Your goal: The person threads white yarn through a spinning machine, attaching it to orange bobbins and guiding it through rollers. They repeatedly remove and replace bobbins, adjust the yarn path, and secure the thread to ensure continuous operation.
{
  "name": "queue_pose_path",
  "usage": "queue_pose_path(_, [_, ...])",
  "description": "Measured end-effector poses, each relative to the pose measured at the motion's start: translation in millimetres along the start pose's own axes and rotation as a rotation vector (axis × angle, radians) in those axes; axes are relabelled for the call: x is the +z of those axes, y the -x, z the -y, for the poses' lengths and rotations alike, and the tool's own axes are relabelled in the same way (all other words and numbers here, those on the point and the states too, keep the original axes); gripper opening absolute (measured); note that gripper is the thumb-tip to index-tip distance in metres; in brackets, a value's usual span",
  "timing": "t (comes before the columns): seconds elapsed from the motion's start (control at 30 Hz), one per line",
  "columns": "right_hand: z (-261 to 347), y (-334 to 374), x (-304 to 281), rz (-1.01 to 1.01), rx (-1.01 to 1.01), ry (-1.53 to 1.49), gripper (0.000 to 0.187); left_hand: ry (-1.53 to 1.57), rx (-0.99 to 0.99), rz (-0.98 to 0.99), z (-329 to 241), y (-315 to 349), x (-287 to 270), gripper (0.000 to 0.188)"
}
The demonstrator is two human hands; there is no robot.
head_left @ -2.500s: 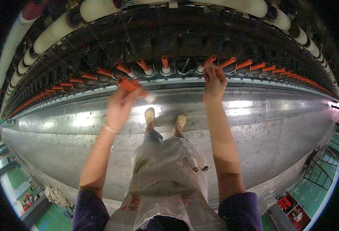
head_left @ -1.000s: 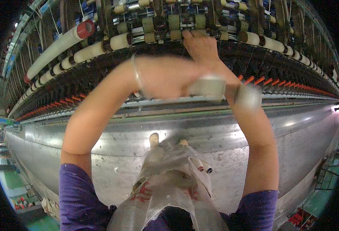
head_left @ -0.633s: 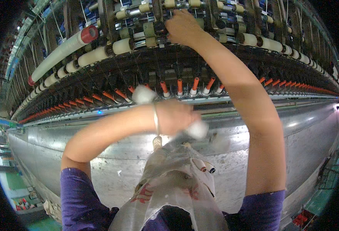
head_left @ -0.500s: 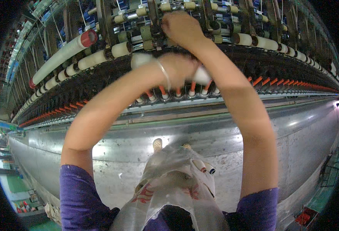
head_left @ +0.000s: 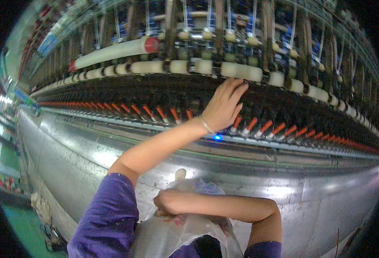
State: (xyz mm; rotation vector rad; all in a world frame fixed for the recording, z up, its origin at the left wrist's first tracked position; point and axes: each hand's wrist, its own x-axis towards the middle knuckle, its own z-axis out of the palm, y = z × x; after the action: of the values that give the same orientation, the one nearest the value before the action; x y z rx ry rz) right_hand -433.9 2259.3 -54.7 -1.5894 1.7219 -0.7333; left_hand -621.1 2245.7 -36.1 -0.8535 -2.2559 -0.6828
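My left hand [head_left: 224, 105], with a pale bracelet [head_left: 207, 125] at its wrist, reaches up to the machine. Its fingers are stretched out and slightly spread. The fingertips meet the underside of a white roller [head_left: 241, 72] in the long roller row; I cannot tell whether they press on it. Down at my waist, my right hand [head_left: 171, 202] is closed against the translucent plastic apron [head_left: 155, 234]. Whatever lies inside those fingers is hidden.
A long pale tube with red ends [head_left: 112, 55] rests above the rollers at left. Orange spindles [head_left: 264, 127] stand in a row below, behind a metal rail [head_left: 292, 148]. A blue light [head_left: 217, 137] glows near my left wrist. Grey metal flooring [head_left: 275, 180] runs alongside.
My right hand has come down from the machine to the apron. The blurred white cylinder at my left hand is gone from it, and white rollers now fill the row's gap. The view has shifted.
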Motion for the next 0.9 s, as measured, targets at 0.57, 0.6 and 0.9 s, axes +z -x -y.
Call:
queue_pose_path(0.57, [33, -114, 23, 0.141, -0.227, 0.399, 0.012, -0.872, -0.244, 0.266, 298, 83, -323, 0.063])
queue_pose_path(0.6, [32, -128, 25, 0.127, -0.195, 0.397, 0.012, -0.698, -0.133, 0.091, 303, 88, -326, 0.056])
queue_pose_path(0.9, [44, -222, 34, -0.061, -0.251, 0.404, 0.011, 1.301, -1.315, -0.942, 314, 101, -332, 0.031])
